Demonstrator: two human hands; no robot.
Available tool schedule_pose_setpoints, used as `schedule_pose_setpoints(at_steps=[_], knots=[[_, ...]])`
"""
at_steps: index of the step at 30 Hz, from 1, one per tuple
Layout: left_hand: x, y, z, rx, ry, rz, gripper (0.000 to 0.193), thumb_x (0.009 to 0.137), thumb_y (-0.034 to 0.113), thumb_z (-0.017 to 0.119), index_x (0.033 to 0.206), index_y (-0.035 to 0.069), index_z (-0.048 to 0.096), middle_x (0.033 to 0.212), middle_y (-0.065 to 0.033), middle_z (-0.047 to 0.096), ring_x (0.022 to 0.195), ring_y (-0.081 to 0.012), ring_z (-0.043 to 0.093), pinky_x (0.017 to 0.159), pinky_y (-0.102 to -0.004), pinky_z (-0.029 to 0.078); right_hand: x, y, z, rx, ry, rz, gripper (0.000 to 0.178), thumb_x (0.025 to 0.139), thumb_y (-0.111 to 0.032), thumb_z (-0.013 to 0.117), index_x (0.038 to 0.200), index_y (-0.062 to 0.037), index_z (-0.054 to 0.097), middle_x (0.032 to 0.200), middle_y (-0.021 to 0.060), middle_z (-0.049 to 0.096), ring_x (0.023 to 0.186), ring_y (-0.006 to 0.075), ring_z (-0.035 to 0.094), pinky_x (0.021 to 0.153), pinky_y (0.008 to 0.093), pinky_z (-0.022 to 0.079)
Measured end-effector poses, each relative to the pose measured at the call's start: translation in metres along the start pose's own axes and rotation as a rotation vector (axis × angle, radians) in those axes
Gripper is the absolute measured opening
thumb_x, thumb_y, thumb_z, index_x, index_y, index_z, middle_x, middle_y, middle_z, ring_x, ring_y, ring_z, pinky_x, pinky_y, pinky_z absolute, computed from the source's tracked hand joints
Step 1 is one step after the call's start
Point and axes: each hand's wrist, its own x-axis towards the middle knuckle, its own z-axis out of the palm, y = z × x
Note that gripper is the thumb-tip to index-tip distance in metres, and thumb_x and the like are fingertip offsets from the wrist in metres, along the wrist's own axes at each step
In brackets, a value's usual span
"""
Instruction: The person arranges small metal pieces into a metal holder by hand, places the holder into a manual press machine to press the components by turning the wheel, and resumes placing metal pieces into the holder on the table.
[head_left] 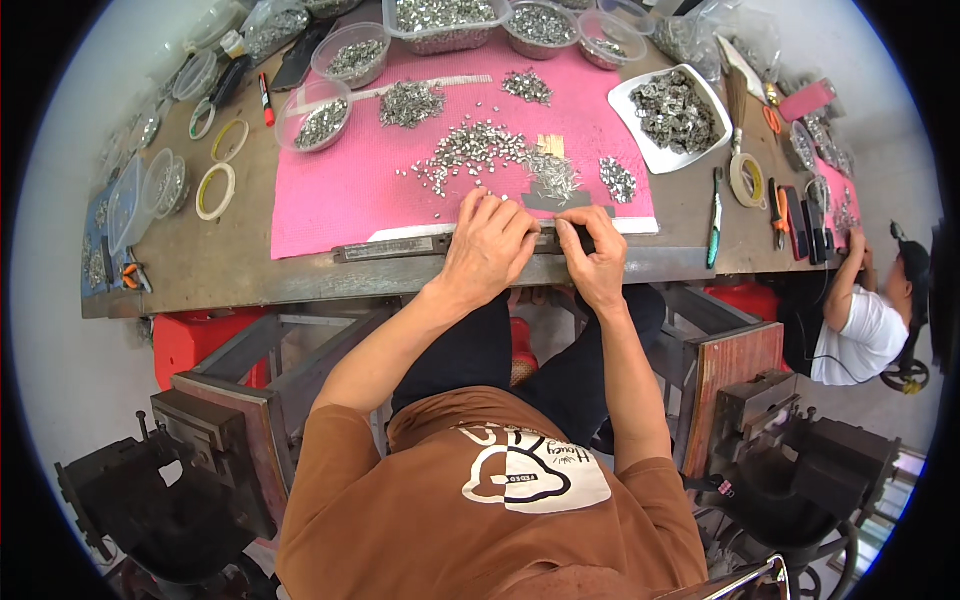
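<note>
At the near edge of a pink mat, both hands work over a long dark metal bar. My left hand has its fingers bent and drawn together on the bar; whatever they grip is too small or hidden. Close by on the right, my right hand pinches with thumb and forefinger at the bar, and what lies in the pinch cannot be made out. Just beyond the fingers are a heap of thin metal pins, a spread of small shiny metal pieces and a smaller heap of metal parts.
Tubs of metal parts line the back. A white dish of metal links stands right. Tape rolls, a red marker, a green toothbrush and orange-handled pliers lie around. Another person sits far right.
</note>
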Motion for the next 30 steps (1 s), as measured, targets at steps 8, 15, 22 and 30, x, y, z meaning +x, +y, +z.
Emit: schedule_pose_setpoints(at_steps=[8, 15, 22, 30], knots=[[-0.003, 0.0, -0.002, 0.065, -0.035, 0.024, 0.016, 0.083, 0.01, 0.076, 0.098, 0.009, 0.07, 0.096, -0.0048, 0.064, 0.096, -0.025, 0.062, 0.11, -0.0537, 0.037, 0.001, -0.002, 0.001, -0.008, -0.003, -0.023, 0.007, 0.086, 0.0, 0.072, 0.092, -0.0016, 0.069, 0.086, 0.009, 0.067, 0.082, 0.0267, 0.063, 0.076, 0.0364, 0.048], [-0.022, -0.014, -0.031, 0.006, 0.076, -0.06, 0.028, 0.083, 0.019, 0.079, 0.109, 0.01, 0.072, 0.103, -0.0063, 0.066, 0.102, -0.0256, 0.062, 0.112, -0.0527, 0.035, -0.003, 0.0, -0.006, -0.054, -0.031, -0.072, 0.016, 0.084, -0.002, 0.074, 0.1, -0.0009, 0.069, 0.095, 0.0116, 0.066, 0.089, 0.0295, 0.062, 0.081, 0.0381, 0.049], [-0.056, -0.029, -0.057, 0.13, -0.002, -0.191, 0.043, 0.08, 0.033, 0.082, 0.11, 0.007, 0.067, 0.101, -0.0075, 0.056, 0.098, -0.0275, 0.053, 0.091, -0.0432, 0.037, -0.014, 0.0, -0.015, -0.265, -0.149, -0.207, 0.041, 0.079, -0.01, 0.081, 0.115, 0.0, 0.066, 0.111, 0.0143, 0.062, 0.103, 0.0337, 0.058, 0.089, 0.0426, 0.048], [-0.056, -0.037, -0.06, 0.0, -0.007, -0.231, 0.041, 0.079, 0.032, 0.083, 0.107, 0.007, 0.067, 0.097, -0.0071, 0.055, 0.095, -0.0266, 0.051, 0.088, -0.0417, 0.036, -0.006, -0.008, -0.012, -0.272, -0.2, -0.235, 0.036, 0.08, -0.009, 0.08, 0.112, -0.0004, 0.068, 0.106, 0.013, 0.062, 0.099, 0.0326, 0.058, 0.086, 0.0428, 0.047]])
